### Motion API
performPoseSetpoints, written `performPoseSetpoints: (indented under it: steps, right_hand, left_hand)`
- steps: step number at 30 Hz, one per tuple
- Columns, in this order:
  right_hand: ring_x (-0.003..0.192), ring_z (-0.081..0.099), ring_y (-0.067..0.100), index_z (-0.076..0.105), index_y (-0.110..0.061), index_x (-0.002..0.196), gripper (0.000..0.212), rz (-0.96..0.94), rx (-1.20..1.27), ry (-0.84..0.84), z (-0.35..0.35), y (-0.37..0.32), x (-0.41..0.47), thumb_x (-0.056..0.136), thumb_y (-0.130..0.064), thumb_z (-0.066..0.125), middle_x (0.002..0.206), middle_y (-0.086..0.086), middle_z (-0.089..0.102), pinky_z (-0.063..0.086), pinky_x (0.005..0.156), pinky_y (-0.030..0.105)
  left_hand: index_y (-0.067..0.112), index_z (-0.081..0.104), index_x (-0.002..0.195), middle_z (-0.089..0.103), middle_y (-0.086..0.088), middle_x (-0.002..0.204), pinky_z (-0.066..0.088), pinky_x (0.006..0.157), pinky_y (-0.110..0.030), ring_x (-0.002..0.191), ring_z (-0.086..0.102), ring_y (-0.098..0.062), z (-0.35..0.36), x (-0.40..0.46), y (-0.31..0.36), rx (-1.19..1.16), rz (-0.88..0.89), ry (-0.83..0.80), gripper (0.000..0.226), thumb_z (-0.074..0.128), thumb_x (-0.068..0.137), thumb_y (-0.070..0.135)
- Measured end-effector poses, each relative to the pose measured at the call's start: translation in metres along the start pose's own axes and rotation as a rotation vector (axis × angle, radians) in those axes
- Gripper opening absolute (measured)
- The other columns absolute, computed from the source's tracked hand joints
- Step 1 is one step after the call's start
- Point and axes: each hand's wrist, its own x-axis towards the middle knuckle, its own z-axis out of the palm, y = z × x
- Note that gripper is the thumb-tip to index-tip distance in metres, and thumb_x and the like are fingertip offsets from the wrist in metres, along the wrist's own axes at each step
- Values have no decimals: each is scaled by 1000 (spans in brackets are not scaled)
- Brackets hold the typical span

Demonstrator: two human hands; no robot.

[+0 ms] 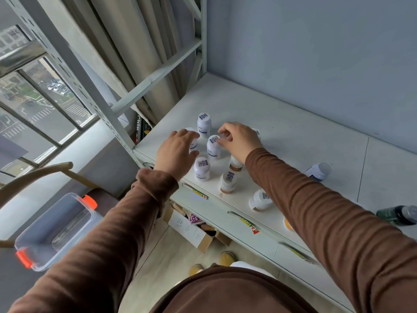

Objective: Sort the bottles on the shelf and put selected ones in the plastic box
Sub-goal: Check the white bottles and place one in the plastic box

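"Chia" on dark package (140,129)

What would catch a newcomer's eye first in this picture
Both hands, left hand and right hand, reach into a cluster of white bottles standing on the pale shelf. Lower left, a clear plastic box with orange latches sits open.

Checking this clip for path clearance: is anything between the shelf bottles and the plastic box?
Nothing visible blocks the way. The plastic box sits open, lid off, below and left of the shelf, past its front edge. Only the person's own left forearm crosses above that gap.
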Motion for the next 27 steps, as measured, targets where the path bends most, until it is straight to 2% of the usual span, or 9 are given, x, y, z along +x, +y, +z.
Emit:
performPoseSetpoints:
  steps: [2,5,7,11,15,18,20,23,27]
  right_hand:
    - [103,61,23,62,-17,117,33,22,-72,-69,-3,6,13,87,-30,69,116,4,63,41,87,26]
    - [119,55,27,54,-18,131,52,21,-140,-229,6,8,27,84,-30,71,131,7,56,40,97,31]
    - [122,54,28,52,-17,133,55,-4,-164,-280,15,5,31,83,-30,72,135,8,55,41,98,33]
    - [112,58,31,56,-14,121,38,-41,-179,-267,29,2,32,87,-25,67,125,9,61,45,90,35]
    - [104,61,24,61,-18,116,31,34,-31,-203,9,9,36,87,-28,67,116,3,66,37,76,25]
    - [105,61,21,63,-16,122,36,58,222,-160,-25,11,36,89,-27,69,118,5,66,43,86,24]
    - [97,62,18,65,-12,121,34,83,455,-153,-47,9,34,90,-26,69,106,5,66,52,88,31]
    - [72,59,15,67,-8,101,30,145,675,-106,-76,-1,26,88,-35,71,80,2,63,53,66,27]
    - [50,49,14,53,-15,77,43,178,697,-19,-99,-20,16,80,-53,72,57,-2,53,41,47,25]
  left_hand:
    - [22,61,129,63,-1,118,50,82,-42,106,54,-27,5,19,4,42,-5,-42,39,65,90,23]
    - [22,59,132,62,-2,121,49,84,-40,111,54,-26,18,37,7,67,-27,-138,43,65,90,21]
    - [22,58,134,62,-2,123,49,86,-41,114,54,-26,26,43,8,64,-44,-189,46,65,88,18]
    - [21,56,135,64,-5,124,51,89,-43,117,55,-27,39,45,7,54,-67,-223,50,68,86,20]
    - [21,56,133,64,-5,120,52,87,-42,111,58,-27,38,41,4,-11,-79,-201,54,73,82,29]
    - [20,60,123,66,1,111,50,82,-35,98,61,-20,26,37,12,-279,-105,-140,50,79,79,34]
    - [18,60,118,68,5,105,49,80,-27,93,63,-12,13,34,25,-567,-132,-105,46,81,79,31]
    - [12,65,113,71,3,97,49,78,-18,86,65,-7,-7,30,46,-1036,-180,-153,30,75,88,24]
    - [7,67,109,68,-12,96,54,85,-26,85,65,-16,-22,24,68,-1577,-327,-331,26,57,99,28]
